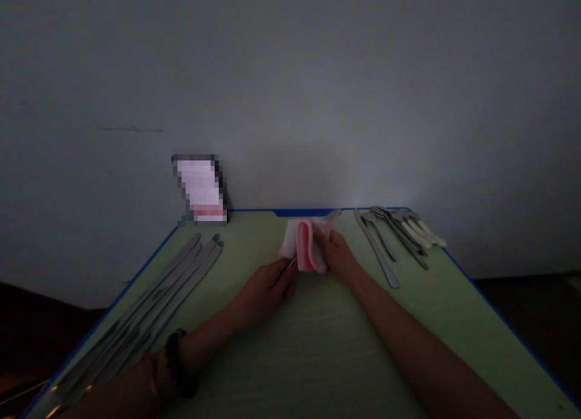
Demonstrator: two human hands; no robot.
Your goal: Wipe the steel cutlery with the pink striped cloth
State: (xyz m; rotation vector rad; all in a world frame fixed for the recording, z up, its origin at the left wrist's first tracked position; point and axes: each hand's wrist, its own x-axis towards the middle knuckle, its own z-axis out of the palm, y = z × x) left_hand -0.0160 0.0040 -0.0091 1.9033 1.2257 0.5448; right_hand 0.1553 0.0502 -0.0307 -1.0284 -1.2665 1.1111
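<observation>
My right hand point(338, 255) is closed around a folded pink cloth point(305, 244), which is wrapped over a metal utensil. The utensil's tip point(333, 214) sticks out past the cloth at the far side. My left hand point(267, 286) pinches the utensil's handle end point(291, 263) just left of the cloth. Both hands rest low over the middle of the green table point(318, 346).
Several long metal utensils point(158, 298) lie in a row along the table's left side. Another group of cutlery point(394, 234), some with white handles, lies at the far right. A blurred-out upright object point(202, 189) leans at the far left corner against the wall.
</observation>
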